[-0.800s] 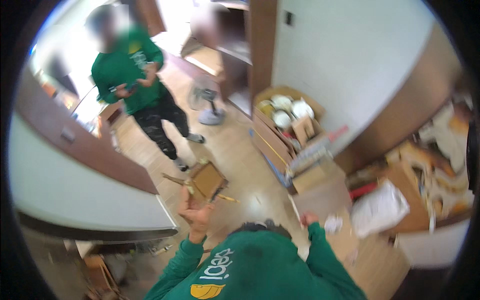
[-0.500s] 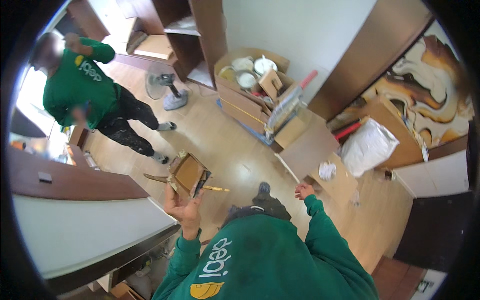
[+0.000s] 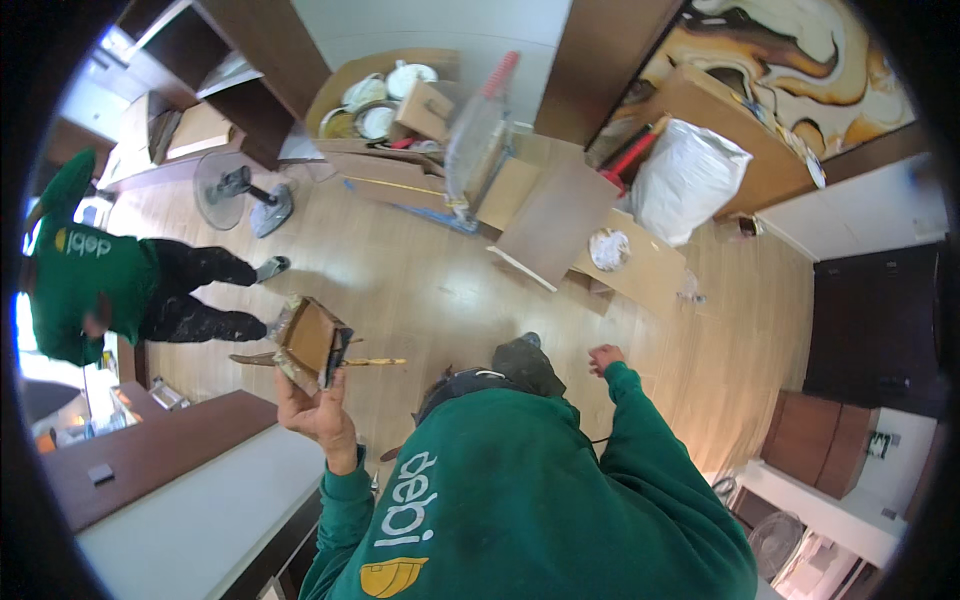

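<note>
My left hand [image 3: 322,420] grips the lower edge of a small, worn, open cardboard box [image 3: 312,335] and holds it up in front of me. Its inside is brown, with torn, whitish, stained edges and a dark strip along the right side. A thin light stick [image 3: 375,361] juts out on the right. On the left a darker flat strip [image 3: 252,359] pokes out; I cannot make out their kinds. My right hand [image 3: 605,360] hangs over the floor at my side, fingers loosely bent and nothing visible in them.
A person in a green sweatshirt [image 3: 95,280] stands at the left near a standing fan [image 3: 268,208]. Ahead are a carton [image 3: 385,172] of dishes, a brown panel [image 3: 555,225] and a white sack [image 3: 690,180]. A white-topped counter [image 3: 200,500] lies at lower left.
My view has turned right, so the other person and fan sit farther left. The cardboard box stays in my left hand. My right hand remains at my side.
</note>
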Available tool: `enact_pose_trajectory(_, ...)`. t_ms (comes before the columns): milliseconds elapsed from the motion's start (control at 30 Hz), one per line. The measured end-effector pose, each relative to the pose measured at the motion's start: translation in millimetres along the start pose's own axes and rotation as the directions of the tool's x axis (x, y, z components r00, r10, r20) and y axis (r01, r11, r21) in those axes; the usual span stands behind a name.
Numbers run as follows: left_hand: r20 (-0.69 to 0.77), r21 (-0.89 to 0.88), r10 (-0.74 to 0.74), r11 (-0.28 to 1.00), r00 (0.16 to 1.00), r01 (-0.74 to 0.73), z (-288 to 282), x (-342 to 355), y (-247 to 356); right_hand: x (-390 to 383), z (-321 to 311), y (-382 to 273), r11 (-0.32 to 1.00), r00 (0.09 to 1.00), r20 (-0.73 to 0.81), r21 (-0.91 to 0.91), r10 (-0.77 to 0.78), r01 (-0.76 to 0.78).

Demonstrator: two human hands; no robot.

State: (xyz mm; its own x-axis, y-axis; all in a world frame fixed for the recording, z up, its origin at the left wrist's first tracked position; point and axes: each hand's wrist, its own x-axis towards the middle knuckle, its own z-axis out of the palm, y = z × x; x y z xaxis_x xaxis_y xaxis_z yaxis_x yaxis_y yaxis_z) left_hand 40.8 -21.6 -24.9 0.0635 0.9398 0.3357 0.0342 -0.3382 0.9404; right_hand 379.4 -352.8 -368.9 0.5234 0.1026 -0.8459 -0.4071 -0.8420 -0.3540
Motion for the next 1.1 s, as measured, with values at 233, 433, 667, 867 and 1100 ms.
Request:
enact_pose_trajectory(233,0.054,0.003,-0.013,1.000,0.998,0.013,92,14,-23,54,12,-54,0.989,0.984,0.116,0.079,-0.134,0.125)
enact_pose_trajectory(433,0.185,-0.144,0.006,0.989,0.983,0.021,177,47,-68,81,105,-103,0.906,0.864,0.372,-0.114,-0.341,0.407)
enact_pose_trajectory(667,0.204,-0.236,0.169,0.964,0.964,-0.119,244,83,-164,64,265,-143,0.531,0.580,0.812,-0.462,-0.069,0.710)
enact_pose_trajectory(867,0.257,-0.048,0.322,0.946,0.911,-0.321,269,91,-250,78,251,-145,0.697,0.222,0.917,0.079,-0.331,0.712)
enact_pose_trajectory(1100,0.268,0.007,0.274,0.958,0.924,-0.286,284,27,-356,271,97,-107,0.836,0.810,0.244,0.006,-0.533,0.548)
